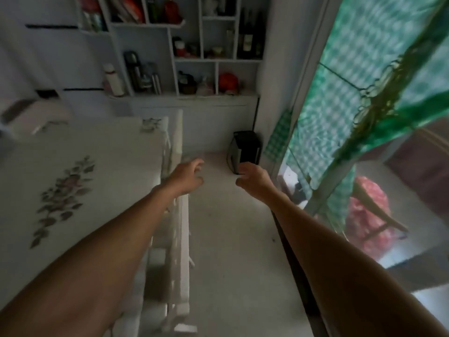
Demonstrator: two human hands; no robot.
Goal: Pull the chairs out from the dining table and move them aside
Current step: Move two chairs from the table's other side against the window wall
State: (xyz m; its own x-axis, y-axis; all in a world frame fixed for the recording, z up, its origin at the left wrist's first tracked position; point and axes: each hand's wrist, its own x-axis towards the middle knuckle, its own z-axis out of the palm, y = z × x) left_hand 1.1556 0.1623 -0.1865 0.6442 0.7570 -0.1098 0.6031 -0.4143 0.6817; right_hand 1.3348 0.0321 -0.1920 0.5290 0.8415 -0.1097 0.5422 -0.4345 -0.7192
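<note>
The dining table (102,166), under a white cloth with a flower print, fills the left side. Two white chairs stand pushed in along its right edge: a near chair (179,251) whose backrest runs toward me, and a far chair (178,132) beyond it. My left hand (188,177) hovers with fingers spread just above the far end of the near chair's backrest, not gripping it. Over bare floor to the right, my right hand (252,180) is stretched forward with fingers loosely curled and nothing in it.
A black bin (244,150) stands on the floor by the far wall. White shelves (184,59) with bottles and flasks rise behind the table. A sliding door frame (298,132) with green checked curtain borders the floor strip on the right.
</note>
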